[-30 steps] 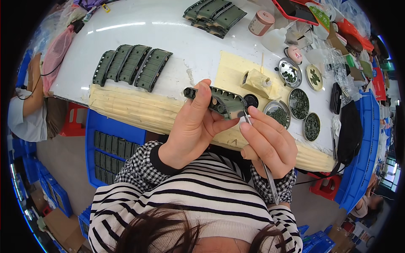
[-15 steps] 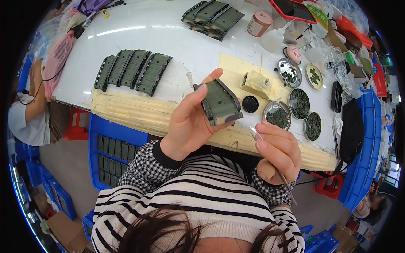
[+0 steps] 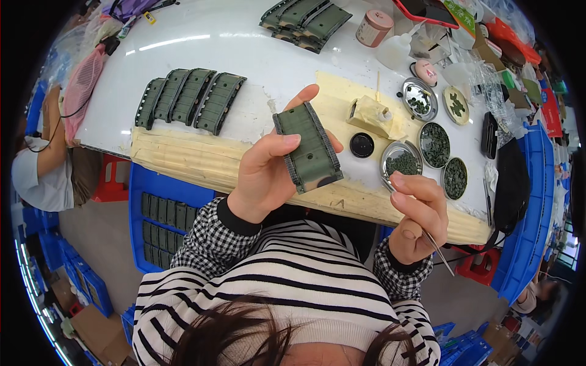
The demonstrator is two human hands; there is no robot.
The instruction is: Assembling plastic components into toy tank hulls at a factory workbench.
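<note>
A curved green camouflage plastic panel (image 3: 310, 146) with ridged long edges is held in my left hand (image 3: 267, 168), thumb on its face and fingers behind. Slim metal tweezers (image 3: 438, 249) are pinched in my right hand (image 3: 421, 216), their tips by the near rim of a round metal dish (image 3: 419, 160) of tiny green parts. Two more round dishes, one (image 3: 434, 145) behind the other (image 3: 455, 178), hold similar green bits. A black round cap (image 3: 361, 145) and a tape-wrapped block (image 3: 373, 119) with a small nozzle stand between my hands, farther back.
Several like panels (image 3: 189, 97) lie at the left, with another stack (image 3: 305, 24) at the far side. A blue crate (image 3: 137, 238) of panels sits below the table edge. A pink jar (image 3: 374, 28), a white squeeze bottle (image 3: 394, 55) and plastic wrapping (image 3: 482, 91) crowd the back right.
My right hand has moved right with the tweezers, their tips now at the metal dish. My left hand has turned the panel more upright and shifted it slightly left.
</note>
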